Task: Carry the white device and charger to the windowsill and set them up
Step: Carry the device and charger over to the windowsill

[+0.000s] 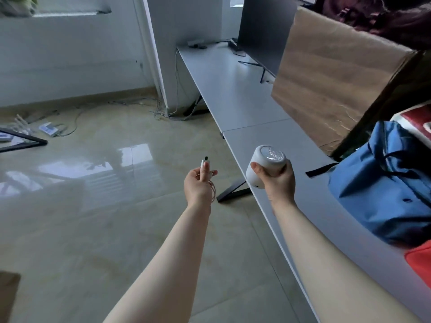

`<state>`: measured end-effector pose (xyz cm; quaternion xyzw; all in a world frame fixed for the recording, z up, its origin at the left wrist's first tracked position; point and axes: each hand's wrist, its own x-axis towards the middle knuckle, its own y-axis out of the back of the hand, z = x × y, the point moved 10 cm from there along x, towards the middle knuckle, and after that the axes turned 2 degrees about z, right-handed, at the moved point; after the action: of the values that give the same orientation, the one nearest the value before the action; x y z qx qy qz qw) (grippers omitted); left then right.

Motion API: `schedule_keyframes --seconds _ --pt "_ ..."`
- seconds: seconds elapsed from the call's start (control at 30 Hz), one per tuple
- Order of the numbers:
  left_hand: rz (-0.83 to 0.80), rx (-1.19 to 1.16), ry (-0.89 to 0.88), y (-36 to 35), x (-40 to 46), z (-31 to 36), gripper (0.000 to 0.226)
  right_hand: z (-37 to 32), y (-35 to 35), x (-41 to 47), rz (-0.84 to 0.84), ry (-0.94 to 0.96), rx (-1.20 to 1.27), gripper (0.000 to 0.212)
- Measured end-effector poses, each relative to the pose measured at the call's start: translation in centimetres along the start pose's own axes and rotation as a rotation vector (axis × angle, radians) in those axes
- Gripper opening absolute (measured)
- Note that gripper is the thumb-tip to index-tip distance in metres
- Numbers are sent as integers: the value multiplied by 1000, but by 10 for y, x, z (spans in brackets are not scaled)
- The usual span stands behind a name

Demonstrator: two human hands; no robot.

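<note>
My right hand (278, 180) grips a white rounded cylindrical device (265, 165), tilted so its silvery round end faces up, just over the near edge of the long white table (235, 89). My left hand (198, 185) is held out over the floor and pinches a white charger cable (205, 165). Its dark plug tip points up and its cord loops down below the palm. The windowsill (70, 14) shows far off at the top left, above a white wall.
On the table stand a dark monitor (263, 31), a cardboard box (331, 80), a blue bag (387, 183) and a red item (419, 262). Loose cables (163, 110) and a power strip (49, 129) lie on the glossy tiled floor. A dark frame (23, 143) lies at the left.
</note>
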<state>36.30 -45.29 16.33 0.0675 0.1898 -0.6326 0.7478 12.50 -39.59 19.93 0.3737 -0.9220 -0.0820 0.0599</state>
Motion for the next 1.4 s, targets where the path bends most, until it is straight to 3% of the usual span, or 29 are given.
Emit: schedule_keyframes --seconds 0.43,0.83,1.4 --pt "81 78 -57 48 138 80 38 -52 -160 70 -95 48 42 76" --pt "205 95 -106 30 297 154 35 -90 -312 198 -215 84 32 61" --pt "298 58 -64 63 471 212 36 -105 -496 291 -289 92 -23 68"
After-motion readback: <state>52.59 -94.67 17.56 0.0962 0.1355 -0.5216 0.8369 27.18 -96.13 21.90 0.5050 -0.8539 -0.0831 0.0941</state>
